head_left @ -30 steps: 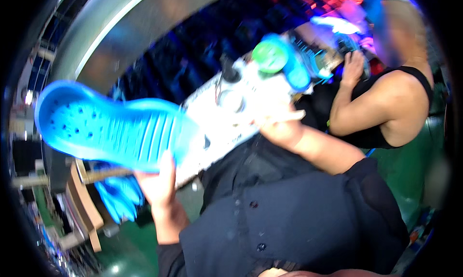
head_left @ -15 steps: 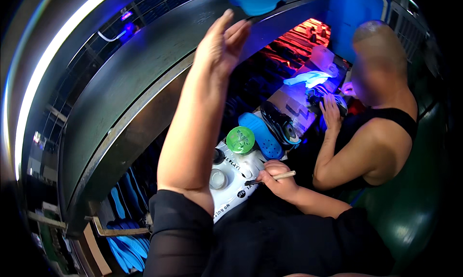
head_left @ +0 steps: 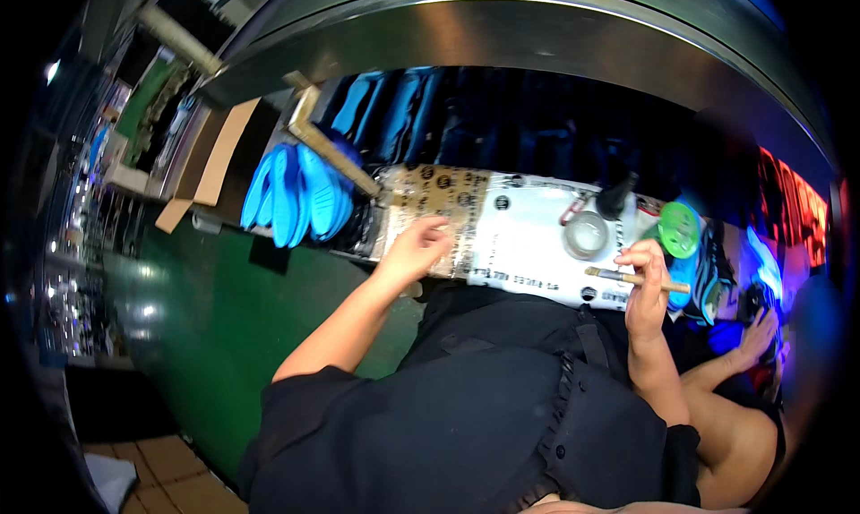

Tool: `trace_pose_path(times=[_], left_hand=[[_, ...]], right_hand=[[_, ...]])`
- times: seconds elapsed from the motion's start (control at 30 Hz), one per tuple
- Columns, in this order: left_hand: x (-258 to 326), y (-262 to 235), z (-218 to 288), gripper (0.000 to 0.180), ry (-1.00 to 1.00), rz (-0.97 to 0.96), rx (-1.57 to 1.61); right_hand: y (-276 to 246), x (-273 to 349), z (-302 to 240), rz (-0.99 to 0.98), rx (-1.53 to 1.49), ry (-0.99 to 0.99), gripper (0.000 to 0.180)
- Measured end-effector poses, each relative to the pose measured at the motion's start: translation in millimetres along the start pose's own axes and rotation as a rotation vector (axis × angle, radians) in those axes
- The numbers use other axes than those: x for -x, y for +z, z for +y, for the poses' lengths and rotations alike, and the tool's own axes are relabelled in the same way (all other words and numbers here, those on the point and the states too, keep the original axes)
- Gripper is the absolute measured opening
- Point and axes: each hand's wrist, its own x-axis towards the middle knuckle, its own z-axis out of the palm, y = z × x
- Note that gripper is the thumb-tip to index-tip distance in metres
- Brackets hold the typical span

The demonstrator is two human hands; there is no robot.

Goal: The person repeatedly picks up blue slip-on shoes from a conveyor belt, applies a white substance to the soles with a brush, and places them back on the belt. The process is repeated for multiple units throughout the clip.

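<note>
My right hand (head_left: 647,286) grips a brush (head_left: 676,286) with a wooden handle, its bristles toward the left. Loosely bent, the fingers of my left hand (head_left: 419,247) are apart and hold nothing visible, over the brown printed covering (head_left: 466,199) at the worktop's left part. Between the hands a white printed sheet (head_left: 528,236) covers the worktop. On it stand a round translucent bowl (head_left: 586,235) and a dark cone-shaped container (head_left: 616,197). Beyond my right hand is a green round lid or tub (head_left: 678,229), beside a blue shoe piece (head_left: 684,270) and a dark shoe (head_left: 713,281).
Blue soles (head_left: 296,196) stand bunched at the left, near an open cardboard box (head_left: 224,156) and a bent bar (head_left: 331,142). A metal beam (head_left: 537,35) runs along the far side, above a dark rack of blue pieces. A co-worker's hand (head_left: 758,335) works at the right.
The view has swung left. My left hand has come down from beside the raised belt to the worktop's left part. My right hand still holds the brush, now lifted over the white sheet.
</note>
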Motion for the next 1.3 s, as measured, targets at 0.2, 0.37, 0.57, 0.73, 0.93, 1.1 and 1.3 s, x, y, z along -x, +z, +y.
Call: trace_pose_path(times=[0.2, 0.37, 0.57, 0.73, 0.93, 1.1, 1.3], left_hand=[[53, -187, -94, 0.053, 0.026, 1.014, -0.205], [38, -294, -171, 0.069, -0.322, 0.996, 0.016], [1, -334, -220, 0.071, -0.269, 0.522, 0.742], [-15, -350, -215, 0.068, -0.210, 0.374, 0.711], [-42, -345, -207, 0.067, -0.154, 0.208, 0.744], [-17, -308, -188, 0.076, -0.105, 0.274, 0.496], [76, -218, -195, 0.074, -0.220, 0.260, 0.613]], right_hand=[[123, -57, -29, -0.500, -0.172, 0.284, 0.028], [240, -85, -9, -0.720, 0.090, 0.129, 0.036], [358, -78, 24, -0.917, 0.122, 0.263, 0.072], [426, -76, 32, -1.054, 0.139, 0.530, 0.104], [483, -82, 54, -0.910, -0.085, 0.818, 0.116], [475, -82, 57, -0.948, -0.164, 0.863, 0.108], [425, -61, 51, -1.243, -0.492, 0.654, 0.087]])
